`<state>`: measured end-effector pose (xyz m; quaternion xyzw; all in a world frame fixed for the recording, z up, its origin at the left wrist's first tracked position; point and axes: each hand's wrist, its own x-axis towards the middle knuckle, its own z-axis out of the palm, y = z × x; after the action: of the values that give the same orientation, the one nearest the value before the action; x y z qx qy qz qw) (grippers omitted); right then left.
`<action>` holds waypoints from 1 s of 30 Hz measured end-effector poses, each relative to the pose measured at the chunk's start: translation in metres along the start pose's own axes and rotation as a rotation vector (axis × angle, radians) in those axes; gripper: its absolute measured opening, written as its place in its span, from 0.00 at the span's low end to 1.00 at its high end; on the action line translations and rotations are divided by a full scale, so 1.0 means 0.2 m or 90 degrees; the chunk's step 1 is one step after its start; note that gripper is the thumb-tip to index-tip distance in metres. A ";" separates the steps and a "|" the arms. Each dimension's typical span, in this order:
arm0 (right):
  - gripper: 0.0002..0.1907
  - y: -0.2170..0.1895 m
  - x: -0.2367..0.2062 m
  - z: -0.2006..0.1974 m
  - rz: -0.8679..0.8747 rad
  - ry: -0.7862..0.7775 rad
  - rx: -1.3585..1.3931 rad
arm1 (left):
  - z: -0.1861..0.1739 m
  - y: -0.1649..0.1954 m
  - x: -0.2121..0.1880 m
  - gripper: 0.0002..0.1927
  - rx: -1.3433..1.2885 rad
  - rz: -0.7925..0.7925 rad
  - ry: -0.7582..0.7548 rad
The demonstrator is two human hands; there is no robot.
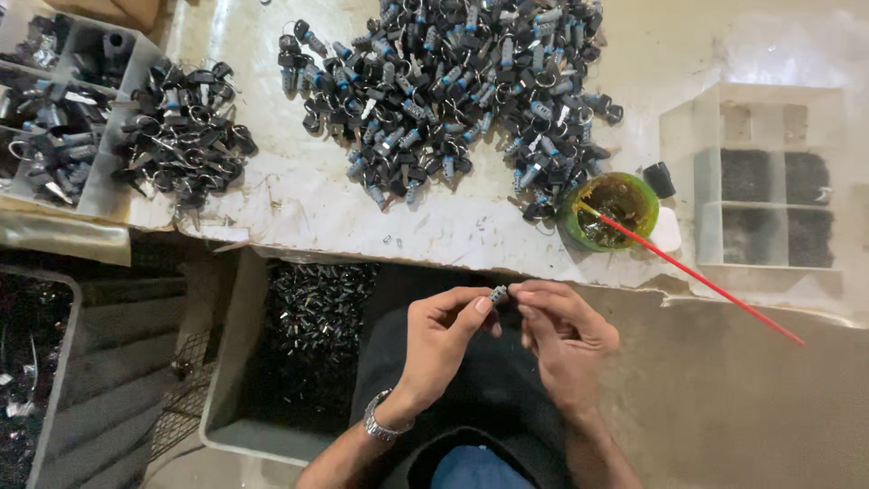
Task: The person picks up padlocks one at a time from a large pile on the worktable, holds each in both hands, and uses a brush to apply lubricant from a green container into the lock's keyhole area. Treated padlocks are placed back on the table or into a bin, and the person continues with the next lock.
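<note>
My left hand (pixel 444 330) and my right hand (pixel 561 330) meet over my lap, below the workbench edge. Together they pinch a small grey metal cylinder part (pixel 498 293) between thumbs and fingertips. A metal watch sits on my left wrist (pixel 385 421). On the white workbench (pixel 299 195) above lies a large heap of black and silver lock parts with key rings (pixel 444 91), and a smaller heap (pixel 186 131) to its left.
A green cup of brownish grease (pixel 608 210) with a long red stick (pixel 701 281) stands on the bench at right. A clear divided box (pixel 769 181) holds small dark parts. A bin of dark metal pieces (pixel 308 335) sits beside my left knee. Grey trays (pixel 54 100) stand at far left.
</note>
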<state>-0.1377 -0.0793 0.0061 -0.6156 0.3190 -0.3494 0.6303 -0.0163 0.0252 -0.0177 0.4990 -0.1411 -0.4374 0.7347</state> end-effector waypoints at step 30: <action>0.06 0.06 0.02 -0.10 0.034 -0.025 0.140 | -0.24 0.27 -0.04 0.10 0.486 0.158 -0.006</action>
<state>-0.1504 -0.0938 -0.0065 -0.5409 0.2822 -0.3532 0.7093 0.0381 0.0673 0.0083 0.7131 -0.3561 -0.2639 0.5432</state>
